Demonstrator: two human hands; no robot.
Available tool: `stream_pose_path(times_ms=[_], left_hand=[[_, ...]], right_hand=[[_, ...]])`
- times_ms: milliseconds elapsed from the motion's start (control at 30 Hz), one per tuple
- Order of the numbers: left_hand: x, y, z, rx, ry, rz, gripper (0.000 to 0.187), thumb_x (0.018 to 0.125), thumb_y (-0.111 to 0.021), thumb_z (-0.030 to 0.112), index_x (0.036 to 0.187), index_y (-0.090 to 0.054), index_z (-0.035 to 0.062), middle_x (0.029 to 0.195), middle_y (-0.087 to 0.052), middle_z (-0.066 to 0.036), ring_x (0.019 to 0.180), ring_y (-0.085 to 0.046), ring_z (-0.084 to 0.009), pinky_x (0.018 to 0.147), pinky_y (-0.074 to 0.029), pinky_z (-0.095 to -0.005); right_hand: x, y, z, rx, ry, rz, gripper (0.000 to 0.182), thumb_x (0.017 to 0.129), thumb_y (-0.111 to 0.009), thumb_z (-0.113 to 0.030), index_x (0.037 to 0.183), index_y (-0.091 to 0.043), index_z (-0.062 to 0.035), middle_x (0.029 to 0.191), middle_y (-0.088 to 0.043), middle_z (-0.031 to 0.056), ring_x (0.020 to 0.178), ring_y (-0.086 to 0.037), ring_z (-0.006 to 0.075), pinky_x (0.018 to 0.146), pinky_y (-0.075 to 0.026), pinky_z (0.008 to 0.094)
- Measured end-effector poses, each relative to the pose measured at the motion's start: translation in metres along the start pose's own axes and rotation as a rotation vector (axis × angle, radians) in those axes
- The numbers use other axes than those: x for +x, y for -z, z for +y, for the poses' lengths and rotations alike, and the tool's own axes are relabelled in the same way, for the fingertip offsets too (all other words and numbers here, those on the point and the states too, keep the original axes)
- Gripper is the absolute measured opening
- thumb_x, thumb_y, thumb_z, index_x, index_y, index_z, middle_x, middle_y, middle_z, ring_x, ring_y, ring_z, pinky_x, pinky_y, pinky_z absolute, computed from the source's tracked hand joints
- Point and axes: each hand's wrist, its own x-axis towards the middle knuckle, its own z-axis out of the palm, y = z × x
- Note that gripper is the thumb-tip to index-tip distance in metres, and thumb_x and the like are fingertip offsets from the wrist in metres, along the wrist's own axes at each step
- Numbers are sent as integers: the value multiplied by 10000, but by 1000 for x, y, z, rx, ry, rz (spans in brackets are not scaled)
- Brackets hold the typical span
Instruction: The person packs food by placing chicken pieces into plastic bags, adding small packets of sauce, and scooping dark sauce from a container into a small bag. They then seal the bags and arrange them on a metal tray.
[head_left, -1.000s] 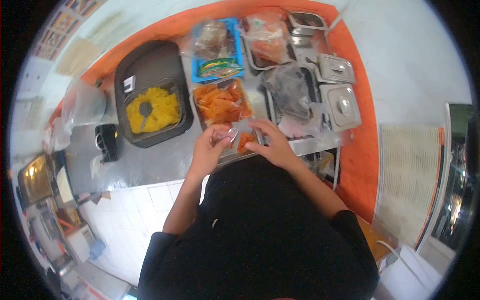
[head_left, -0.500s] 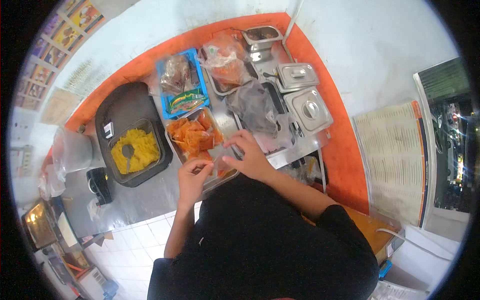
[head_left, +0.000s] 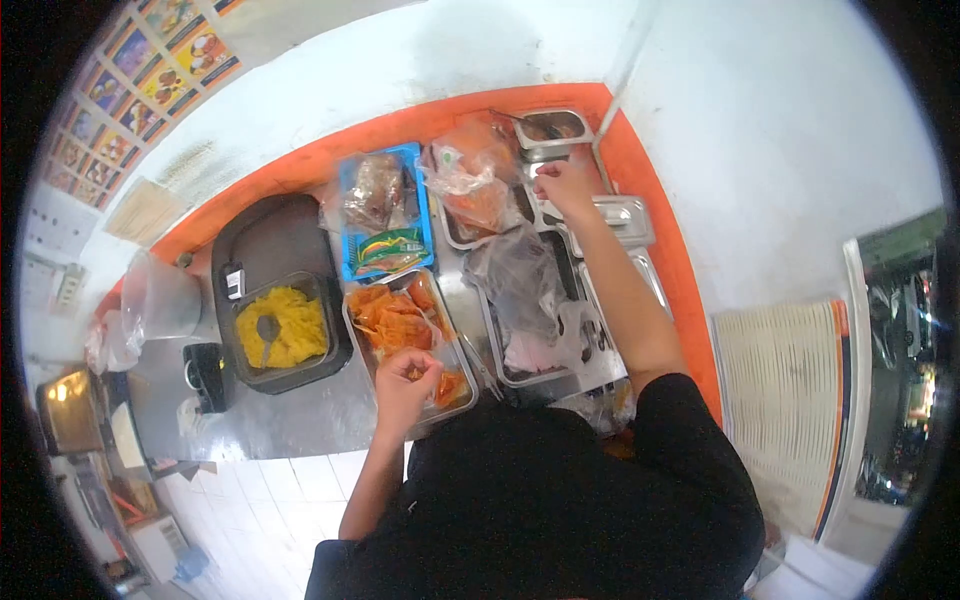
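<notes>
My left hand (head_left: 408, 390) is over the near part of a clear-lidded or plastic-lined tray (head_left: 467, 400) of orange food packets (head_left: 392, 318). Its fingers are pinched together; what they hold, if anything, is too small to tell. My right hand (head_left: 565, 188) is stretched out to the back of the counter, just below a small steel pan (head_left: 553, 128) with dark contents. Its fingers are curled together, and anything in them is hidden. Left of it lies a plastic bag of orange food (head_left: 475, 200).
A blue basket (head_left: 347, 245) holds bagged items. Yellow food (head_left: 290, 325) with a spoon fills a dark container. A grey plastic bag (head_left: 515, 280) lies on a tray, beside lidded steel pans (head_left: 625, 218). A black mug (head_left: 205, 377) and clear tub (head_left: 160, 298) stand left.
My right hand has left the orange packets and reached away to the back right. My left hand has stayed by the tray, still pinched. The view has shifted, so the counter appears lower.
</notes>
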Motion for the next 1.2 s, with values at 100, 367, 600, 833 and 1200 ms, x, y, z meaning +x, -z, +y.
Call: stream_pose_path(times_ms=[100, 367, 600, 833, 1200], left_hand=[[5, -7, -3, -13, -3, 34, 90, 876, -719, 17, 833, -641, 27, 748, -594, 25, 618, -542, -37, 511, -425, -198], [23, 2, -7, 224, -70, 271, 79, 850, -720, 40, 828, -646, 21, 767, -615, 26, 673, -544, -39, 609, -440, -212], [50, 56, -39, 255, 6, 531, 68, 855, -689, 68, 839, -648, 16, 743, -601, 23, 678, -517, -45, 640, -426, -219], [61, 62, -31, 187, -2, 481, 89, 857, -687, 70, 843, -627, 6, 770, -617, 13, 711, -539, -52, 678, -441, -217], [34, 87, -54, -82, -176, 479, 121, 869, -575, -60, 956, -602, 20, 883, -617, -15, 791, -577, -96, 760, -481, -244]], right_hand=[[69, -21, 32, -536, 71, -117, 355, 811, -675, -282, 994, -726, 18, 992, -722, 227, 883, -706, 384, 822, -553, 440], [138, -75, 76, -1080, 78, -371, 289, 805, -625, -178, 1007, -753, -15, 1075, -706, 240, 1021, -700, 363, 857, -560, 422], [125, -76, 74, -1084, -25, -256, 295, 812, -628, -186, 1013, -749, -7, 1100, -714, 208, 1037, -698, 349, 867, -564, 420], [123, -94, 79, -938, -109, -257, 303, 790, -635, -129, 1021, -716, 49, 1061, -711, 246, 1021, -699, 377, 869, -560, 432], [8, -67, -7, 81, 103, 145, 361, 848, -621, -119, 1169, -678, 37, 1165, -703, 175, 1116, -654, 297, 961, -489, 362]])
